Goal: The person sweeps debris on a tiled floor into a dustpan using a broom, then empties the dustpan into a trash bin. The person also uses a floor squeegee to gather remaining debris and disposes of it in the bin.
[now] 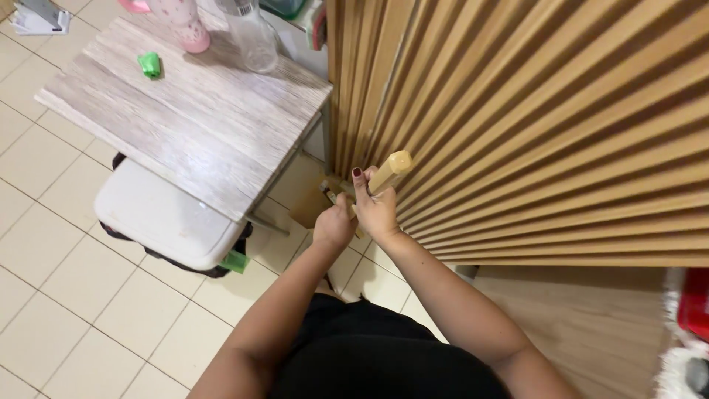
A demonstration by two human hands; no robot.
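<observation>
My right hand [377, 210] grips a short light wooden stick [389, 171] that points up and away, close to the slatted wooden panel [546, 125]. Just left of it, my left hand [334, 224] is closed around a small dark tool [326, 191] whose tip pokes out above the fist. Both hands sit close together in front of the panel's lower left corner. What the tool is cannot be made out.
A pale wood-grain table [192, 118] stands at upper left with a pink bottle [185, 22], a clear bottle [251, 37] and a small green object [151, 65]. A white seat [159, 218] sits under it. Tiled floor [66, 310] lies at left; a red item [694, 307] at the right edge.
</observation>
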